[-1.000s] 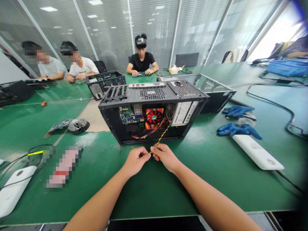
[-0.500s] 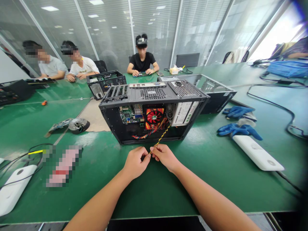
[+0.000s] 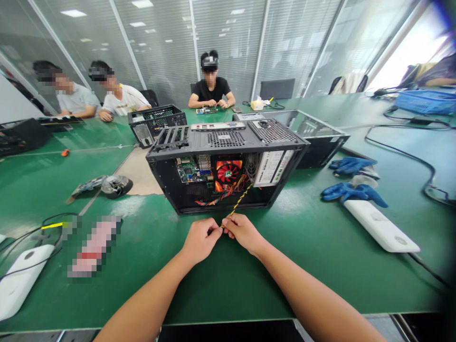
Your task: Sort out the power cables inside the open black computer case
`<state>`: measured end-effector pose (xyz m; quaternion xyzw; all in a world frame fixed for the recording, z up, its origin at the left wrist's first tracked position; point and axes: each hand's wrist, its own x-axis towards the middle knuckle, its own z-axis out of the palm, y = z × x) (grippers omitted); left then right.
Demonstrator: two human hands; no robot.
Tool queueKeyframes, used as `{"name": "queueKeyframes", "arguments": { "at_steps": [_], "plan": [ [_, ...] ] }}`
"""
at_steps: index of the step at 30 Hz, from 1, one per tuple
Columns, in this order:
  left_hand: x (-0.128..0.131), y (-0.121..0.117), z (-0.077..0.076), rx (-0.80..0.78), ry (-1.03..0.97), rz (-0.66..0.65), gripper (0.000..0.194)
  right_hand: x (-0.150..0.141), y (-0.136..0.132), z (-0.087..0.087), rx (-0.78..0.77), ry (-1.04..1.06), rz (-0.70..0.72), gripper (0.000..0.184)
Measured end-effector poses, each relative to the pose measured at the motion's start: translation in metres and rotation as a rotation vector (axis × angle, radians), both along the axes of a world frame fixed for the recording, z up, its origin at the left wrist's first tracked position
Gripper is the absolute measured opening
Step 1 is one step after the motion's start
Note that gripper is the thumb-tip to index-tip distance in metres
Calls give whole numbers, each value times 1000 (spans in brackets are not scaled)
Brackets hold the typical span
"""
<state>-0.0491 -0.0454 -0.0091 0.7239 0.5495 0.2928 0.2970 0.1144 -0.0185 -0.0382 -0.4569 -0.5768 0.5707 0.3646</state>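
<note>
A twisted yellow-and-black power cable (image 3: 241, 201) runs out of an open black computer case (image 3: 166, 184) toward me. My left hand (image 3: 201, 240) pinches this cable near its end, which the fingers hide. Right beside it, my right hand (image 3: 243, 231) grips the same cable a little closer to the case. Inside the case are a red cooling fan (image 3: 228, 174), a green circuit board (image 3: 190, 170), a labelled power supply (image 3: 273, 168) and a second bundle of coloured wires (image 3: 213, 200).
Blue gloves (image 3: 351, 192) and a white power strip (image 3: 383, 227) lie on the right, another white strip (image 3: 24, 280) on the left. A tape roll (image 3: 117, 185) sits left of the case. More cases (image 3: 156, 121) stand behind, and several people (image 3: 211, 90) sit across the table.
My fingers have shifted very slightly on the cable; the case stays put. Across the table, a person's hands have moved closer together over a circuit board.
</note>
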Motion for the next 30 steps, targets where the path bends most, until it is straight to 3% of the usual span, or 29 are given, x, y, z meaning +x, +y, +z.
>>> {"name": "queueKeyframes", "arguments": {
  "at_steps": [3,6,12,18,30],
  "plan": [
    [-2,4,-2,-150,-119,-14,22,0,-1,1,1,7,9,29],
    [-3,4,-3,-197,-167,-25,21,0,-1,1,-3,14,11,30],
    [1,-2,1,56,-4,-15,18,-1,-1,3,-31,28,-51,33],
    [2,-3,2,103,11,0,17,-1,-1,5,-19,24,-49,31],
    [-5,6,-8,-263,-244,-53,20,0,-1,3,-9,30,-18,32]
  ]
}}
